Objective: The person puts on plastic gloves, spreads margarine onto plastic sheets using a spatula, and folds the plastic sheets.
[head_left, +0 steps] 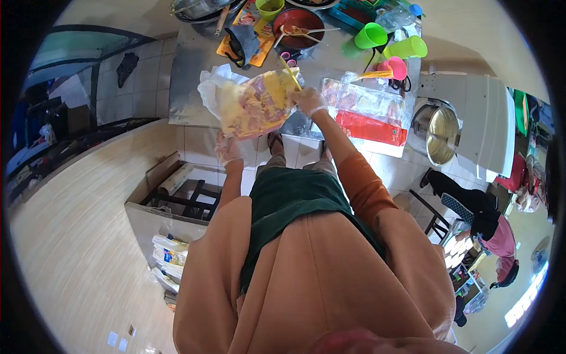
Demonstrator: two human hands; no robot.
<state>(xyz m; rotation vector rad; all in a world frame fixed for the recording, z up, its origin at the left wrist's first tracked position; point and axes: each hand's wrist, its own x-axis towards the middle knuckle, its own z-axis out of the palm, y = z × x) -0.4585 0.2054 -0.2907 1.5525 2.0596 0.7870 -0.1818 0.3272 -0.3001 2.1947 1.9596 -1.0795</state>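
Note:
My left hand [228, 150], in a clear plastic glove, is closed on the lower left edge of a bag-like plastic sheet [213, 88] with a yellow and pink food mass [256, 105] on it. The mass is tilted over the table's front edge. My right hand [309, 101], also gloved, has its fingers wrapped round a thin yellow utensil [291, 74], whose far end points up and left beside the food. Whether the food lies inside or on top of the plastic I cannot tell.
On the metal table [191, 65] stand a pot with spoons [295, 29], green cups [370, 36], a pink cup [395, 68] and a red-and-white box [371, 112]. A metal bowl [442, 135] is at the right. Another person [501, 236] is at the far right.

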